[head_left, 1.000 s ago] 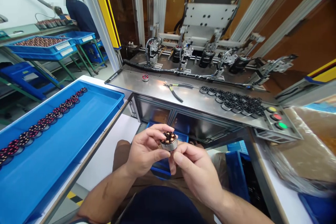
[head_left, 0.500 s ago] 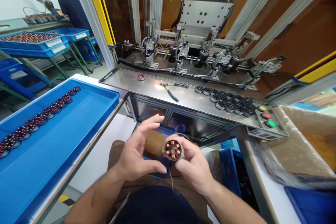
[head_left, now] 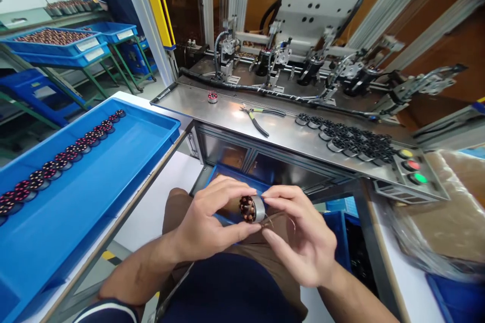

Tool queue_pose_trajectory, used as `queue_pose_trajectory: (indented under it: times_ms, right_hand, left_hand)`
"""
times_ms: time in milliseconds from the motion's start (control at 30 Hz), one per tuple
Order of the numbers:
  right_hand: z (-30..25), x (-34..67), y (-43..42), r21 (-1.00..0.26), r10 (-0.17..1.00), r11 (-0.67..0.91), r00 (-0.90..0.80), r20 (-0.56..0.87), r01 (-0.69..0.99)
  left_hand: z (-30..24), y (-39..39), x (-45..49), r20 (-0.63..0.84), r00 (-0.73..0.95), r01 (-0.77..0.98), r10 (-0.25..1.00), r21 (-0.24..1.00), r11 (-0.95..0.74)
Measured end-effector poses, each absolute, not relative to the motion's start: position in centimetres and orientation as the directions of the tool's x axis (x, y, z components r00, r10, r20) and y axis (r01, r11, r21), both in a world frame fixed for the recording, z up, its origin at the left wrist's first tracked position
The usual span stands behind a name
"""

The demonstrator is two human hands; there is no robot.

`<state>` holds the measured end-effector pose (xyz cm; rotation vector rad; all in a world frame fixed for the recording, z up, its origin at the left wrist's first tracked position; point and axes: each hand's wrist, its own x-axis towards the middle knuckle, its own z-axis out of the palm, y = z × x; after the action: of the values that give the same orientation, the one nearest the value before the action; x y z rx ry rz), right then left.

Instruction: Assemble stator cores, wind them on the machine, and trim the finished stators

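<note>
A motor stator (head_left: 258,209), a silvery ring with copper windings at one end, is held above my lap. My left hand (head_left: 212,217) closes on it from the left, fingertips on top and thumb below. The copper windings face left. At the stator's right end is my right hand (head_left: 303,232), its thumb and fingers apart, the fingertips close to the rim; whether they touch it is hard to tell. Thin lead wires (head_left: 291,221) trail from the stator between the right thumb and fingers.
Cutting pliers (head_left: 257,120), a red-topped stator (head_left: 212,97) and several black parts (head_left: 348,139) lie on the metal ledge beside a button box (head_left: 420,178). A blue tray (head_left: 125,161) at left holds a row of stators. Machine fixtures (head_left: 273,60) stand behind. A person (head_left: 113,0) is far left.
My left hand has come in and taken hold of the stator, which has turned so its windings face left. My right hand's fingers have parted at its other end. The view has shifted.
</note>
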<state>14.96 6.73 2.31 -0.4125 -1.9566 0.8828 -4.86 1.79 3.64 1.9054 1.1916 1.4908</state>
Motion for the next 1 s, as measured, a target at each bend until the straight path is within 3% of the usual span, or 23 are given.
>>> queue_pose_trajectory:
  times_ms: [100, 233, 367, 467, 533, 633, 733, 800, 867, 933, 1000]
  right_hand:
    - [3.1, 16.0, 7.0, -0.773, 0.637, 0.626, -0.504, 0.584, -0.105]
    - [5.2, 15.9, 7.7, -0.611, 0.525, 0.792, -0.516, 0.677, 0.004]
    - [6.3, 14.5, 7.9, -0.425, 0.368, 0.902, -0.648, 0.667, 0.075]
    - [6.2, 13.8, 7.6, -0.464, 0.399, 0.884, -0.617, 0.679, 0.061]
    - [6.0, 13.5, 7.3, -0.654, 0.576, 0.755, -0.526, 0.626, 0.049]
    - [5.2, 13.2, 7.1, -0.927, 0.837, 0.374, -0.420, 0.352, -0.031]
    - [3.9, 13.0, 7.2, -0.991, 0.886, 0.041, -0.454, 0.095, -0.127]
    - [3.1, 13.1, 7.2, -0.987, 0.884, -0.047, -0.467, 0.031, -0.154]
    - [2.6, 13.6, 7.2, -0.986, 0.891, 0.035, -0.442, 0.105, -0.165]
    - [2.3, 14.2, 6.9, -0.952, 0.855, 0.263, -0.419, 0.306, -0.157]
    - [2.3, 14.7, 6.6, -0.849, 0.737, 0.512, -0.439, 0.514, -0.135]
  left_hand:
    - [3.8, 1.8, -4.9, 0.650, 0.047, 0.516, 0.759, 0.635, -0.575]
    - [3.4, 1.7, -4.9, 0.727, 0.071, 0.651, 0.683, 0.485, -0.583]
    - [2.9, 1.7, -5.0, 0.733, 0.147, 0.653, 0.665, 0.433, -0.621]
    - [3.0, 1.4, -5.2, 0.707, 0.172, 0.609, 0.686, 0.471, -0.638]
    - [3.1, 1.2, -5.4, 0.683, 0.152, 0.570, 0.714, 0.530, -0.628]
    - [3.1, 0.9, -5.6, 0.651, 0.126, 0.464, 0.748, 0.628, -0.625]
    - [2.9, 0.8, -5.7, 0.640, 0.113, 0.331, 0.760, 0.697, -0.636]
    - [2.8, 0.8, -5.6, 0.647, 0.108, 0.285, 0.754, 0.707, -0.647]
    - [2.9, 0.8, -5.5, 0.655, 0.092, 0.301, 0.750, 0.700, -0.648]
    - [3.1, 0.8, -5.5, 0.652, 0.055, 0.359, 0.756, 0.694, -0.624]
    - [3.2, 0.7, -5.4, 0.654, 0.025, 0.413, 0.756, 0.682, -0.604]
